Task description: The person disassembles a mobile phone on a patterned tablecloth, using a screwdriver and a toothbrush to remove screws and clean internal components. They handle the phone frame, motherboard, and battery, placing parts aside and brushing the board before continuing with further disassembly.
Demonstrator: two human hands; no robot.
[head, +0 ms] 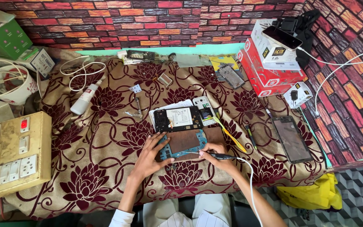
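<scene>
The left hand [150, 154] lies flat with its fingers spread, the fingertips [161, 138] pressing on the left edge of a blue phone circuit board [183, 144] that rests on the maroon floral cloth [93, 168] covering the workbench, near the middle of the view. The right hand [218, 156] sits at about three o'clock from the board, its thumb and forefinger pinched around a thin black soldering iron [221, 156] whose tip points toward nine o'clock, over the board's lower right edge; whether the tip touches the board cannot be told. A white cord [251, 185] runs from the iron toward six o'clock past the forearm. At twelve o'clock from the board, just beside it, lies an opened phone frame [178, 119] with its white battery showing, and a white back cover [203, 108] sits at its one o'clock. A yellow strip tool [230, 133] and a dark pen-like tool [251, 136] lie at two o'clock from the right hand, with a detached phone screen [292, 138] farther out at three o'clock. A white squeeze bottle [85, 98] rests at ten o'clock from the left hand, well apart. A beige switchboard with sockets [11, 155] stands at nine o'clock at the cloth's edge, and red and white boxes [269, 63] are stacked at one o'clock.
</scene>
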